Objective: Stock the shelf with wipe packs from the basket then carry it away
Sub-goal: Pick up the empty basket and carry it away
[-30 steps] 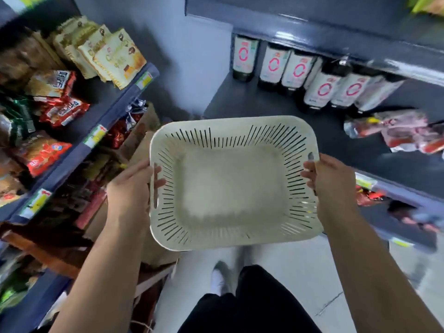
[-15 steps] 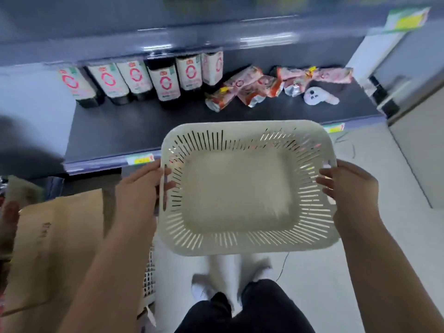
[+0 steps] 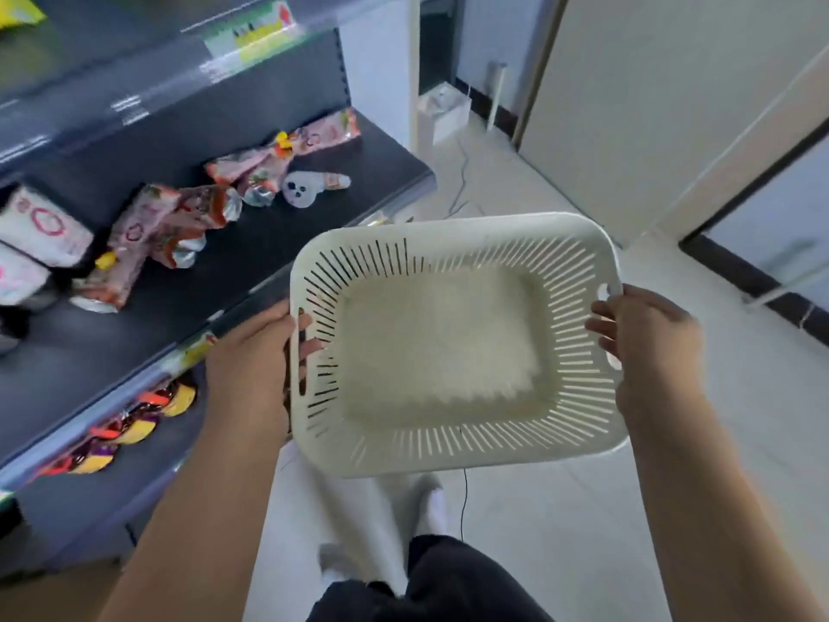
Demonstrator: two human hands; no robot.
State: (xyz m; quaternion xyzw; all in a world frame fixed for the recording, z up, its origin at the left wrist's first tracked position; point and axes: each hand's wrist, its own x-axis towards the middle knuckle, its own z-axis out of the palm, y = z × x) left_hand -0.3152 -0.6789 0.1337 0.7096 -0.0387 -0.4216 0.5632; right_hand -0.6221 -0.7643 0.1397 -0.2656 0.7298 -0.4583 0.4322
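Note:
I hold a cream slotted plastic basket (image 3: 448,347) in front of me, with nothing inside it. My left hand (image 3: 251,365) grips its left handle, fingers hooked through the slot. My right hand (image 3: 650,347) grips the right handle. Several pink wipe packs (image 3: 166,226) lie on the dark shelf (image 3: 89,352) to my left, more of them further along (image 3: 287,154), next to a small white pack with a face print (image 3: 305,190).
White-labelled bottles (image 3: 40,231) stand at the shelf's left end. Snack bags (image 3: 134,424) hang below the shelf edge. A pale tiled floor (image 3: 560,509) with a thin cable stretches ahead. A white box (image 3: 444,110) sits by the far wall, doors at right.
I have turned to the right with the basket in both hands. The shelf has slid to my left, and open floor and doors have come into view.

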